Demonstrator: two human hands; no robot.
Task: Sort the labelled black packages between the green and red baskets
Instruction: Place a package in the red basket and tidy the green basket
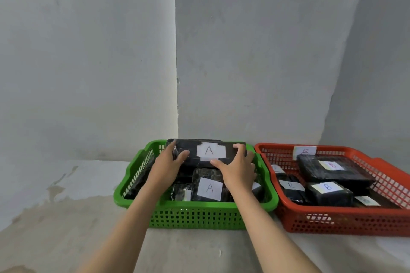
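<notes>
My left hand (169,163) and right hand (236,165) gripping ends of black plastic-wrapped rectangular package (207,153), long axis left-right, white "A" label facing me, over green plastic mesh basket (195,215)

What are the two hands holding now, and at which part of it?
Both hands hold one black package marked A over the green basket. The left hand grips its left end, the right hand its right end.

Both forearms are bare to the frame's edge, with seemingly no sleeves, rings or watch.
</notes>
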